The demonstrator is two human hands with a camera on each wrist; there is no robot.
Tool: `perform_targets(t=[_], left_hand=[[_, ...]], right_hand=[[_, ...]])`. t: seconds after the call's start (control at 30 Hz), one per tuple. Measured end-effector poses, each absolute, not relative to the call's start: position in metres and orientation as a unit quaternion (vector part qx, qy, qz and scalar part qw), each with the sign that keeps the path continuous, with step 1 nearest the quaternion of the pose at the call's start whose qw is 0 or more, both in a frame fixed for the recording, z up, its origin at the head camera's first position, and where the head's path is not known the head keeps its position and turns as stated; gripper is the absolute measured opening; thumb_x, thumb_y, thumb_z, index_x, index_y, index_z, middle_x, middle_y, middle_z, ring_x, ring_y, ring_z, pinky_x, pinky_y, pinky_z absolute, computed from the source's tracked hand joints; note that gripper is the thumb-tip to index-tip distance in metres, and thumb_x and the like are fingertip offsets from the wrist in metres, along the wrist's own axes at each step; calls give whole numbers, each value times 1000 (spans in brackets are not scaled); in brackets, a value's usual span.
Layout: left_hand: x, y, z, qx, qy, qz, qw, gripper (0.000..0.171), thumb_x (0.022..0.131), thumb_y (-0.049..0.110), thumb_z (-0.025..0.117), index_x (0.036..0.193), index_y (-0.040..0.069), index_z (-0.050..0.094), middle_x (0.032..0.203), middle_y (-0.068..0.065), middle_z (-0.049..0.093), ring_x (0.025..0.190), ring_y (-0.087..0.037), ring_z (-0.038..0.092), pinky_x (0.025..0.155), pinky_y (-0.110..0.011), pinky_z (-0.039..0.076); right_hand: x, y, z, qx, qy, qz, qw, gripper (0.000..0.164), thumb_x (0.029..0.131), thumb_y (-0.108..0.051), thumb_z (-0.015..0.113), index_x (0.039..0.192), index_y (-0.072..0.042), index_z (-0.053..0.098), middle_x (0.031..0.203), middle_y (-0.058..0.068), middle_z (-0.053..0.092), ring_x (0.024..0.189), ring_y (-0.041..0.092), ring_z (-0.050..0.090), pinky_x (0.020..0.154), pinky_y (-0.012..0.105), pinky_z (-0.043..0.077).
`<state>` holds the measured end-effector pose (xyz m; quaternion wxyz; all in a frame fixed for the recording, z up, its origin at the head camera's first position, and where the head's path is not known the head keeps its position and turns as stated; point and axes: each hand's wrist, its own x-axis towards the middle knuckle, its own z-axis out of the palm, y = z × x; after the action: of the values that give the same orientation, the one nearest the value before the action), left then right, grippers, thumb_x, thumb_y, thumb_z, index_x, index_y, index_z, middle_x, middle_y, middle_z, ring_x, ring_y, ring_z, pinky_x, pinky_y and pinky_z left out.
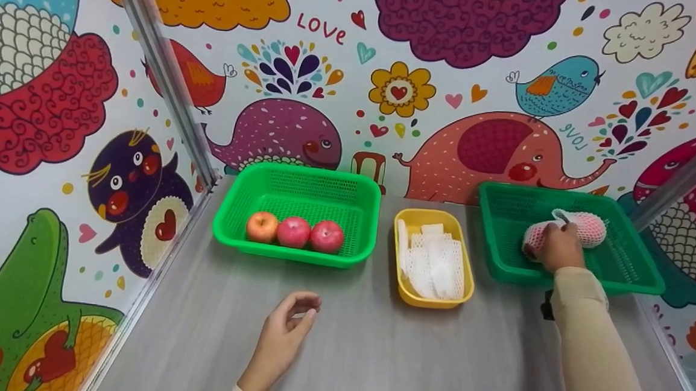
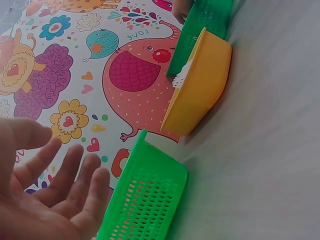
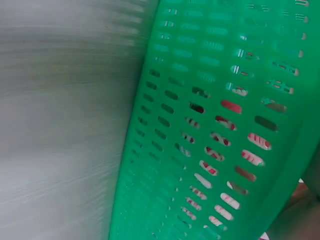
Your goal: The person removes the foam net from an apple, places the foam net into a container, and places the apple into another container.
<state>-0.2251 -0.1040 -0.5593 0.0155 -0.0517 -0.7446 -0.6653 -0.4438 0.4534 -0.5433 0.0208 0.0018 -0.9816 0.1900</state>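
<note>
Over the right green basket [image 1: 629,237], my right hand [image 1: 562,248] reaches in and grips an apple in a white foam net [image 1: 536,236]. A second netted apple [image 1: 591,230] lies just to its right. In the right wrist view the basket wall [image 3: 200,65] covers most of the frame, and red and white netting shows through its slots. My left hand [image 1: 282,336] hovers over the table in front of the left green basket [image 1: 234,225], fingers loosely bent and holding nothing. Three bare apples [image 1: 293,232] sit in a row in that basket.
Between the two baskets stands a yellow tub [image 1: 401,292] with several flat white foam nets [image 1: 437,261] in it. All stand on a grey table [image 1: 374,354] against a wall with cartoon animals. Metal posts [image 1: 168,75] mark the wall's corners.
</note>
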Motion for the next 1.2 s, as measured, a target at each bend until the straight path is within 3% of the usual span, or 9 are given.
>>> perform_targets(t=[0.13, 0.27, 0.37, 0.5, 0.63, 0.97, 1.2], left_hand=[[-226, -103, -561, -48, -746, -665, 7, 29, 102, 24, 61, 126, 8, 60, 120, -9, 62, 117, -29, 59, 94, -34, 51], [-227, -102, -561, -52, -741, -669, 1, 28, 103, 24, 60, 126, 8, 59, 120, -9, 62, 117, -29, 59, 94, -32, 51], [-228, -101, -562, -62, -745, -664, 5, 28, 103, 24, 61, 126, 8, 59, 119, -9, 62, 115, -28, 60, 94, -33, 51], [-230, -100, -566, -62, -749, -660, 9, 28, 102, 23, 61, 125, 7, 59, 118, -9, 63, 113, -28, 61, 93, -33, 51], [-230, -100, -568, -54, -747, -662, 1, 28, 102, 24, 61, 125, 7, 59, 118, -11, 63, 113, -30, 61, 93, -32, 51], [-229, -99, -568, -56, -744, -666, -1, 28, 102, 23, 61, 125, 8, 60, 116, -8, 63, 114, -35, 60, 94, -33, 51], [-225, -100, -569, -54, -747, -663, -5, 28, 102, 25, 61, 125, 8, 60, 117, -7, 64, 113, -31, 61, 92, -33, 52]], right_hand=[[-448, 453, -548, -12, -981, 195, -7, 63, 89, -8, 76, 132, 15, 36, 126, 47, 32, 107, 62, 46, 90, 76, 38], [-449, 457, -551, -42, -985, 170, -6, 80, 86, -15, 80, 139, 12, 25, 116, 48, 31, 87, 61, 53, 75, 74, 47], [-447, 462, -554, -59, -988, 141, 6, 82, 85, -24, 79, 137, 12, 27, 108, 48, 31, 81, 61, 50, 67, 71, 49], [-446, 464, -555, -95, -988, 125, -9, 92, 81, -39, 81, 138, 13, 30, 115, 51, 29, 100, 67, 39, 79, 75, 45], [-447, 460, -554, -120, -983, 139, -28, 99, 81, -41, 81, 144, 12, 26, 128, 51, 26, 114, 70, 28, 90, 80, 35], [-438, 463, -540, -131, -954, 267, -43, 111, 88, -55, 70, 150, 16, 12, 136, 45, 35, 113, 59, 41, 95, 73, 39], [-431, 468, -527, -136, -909, 388, -63, 107, 95, -65, 51, 152, 14, 9, 150, 41, 25, 127, 55, 36, 103, 67, 36]])
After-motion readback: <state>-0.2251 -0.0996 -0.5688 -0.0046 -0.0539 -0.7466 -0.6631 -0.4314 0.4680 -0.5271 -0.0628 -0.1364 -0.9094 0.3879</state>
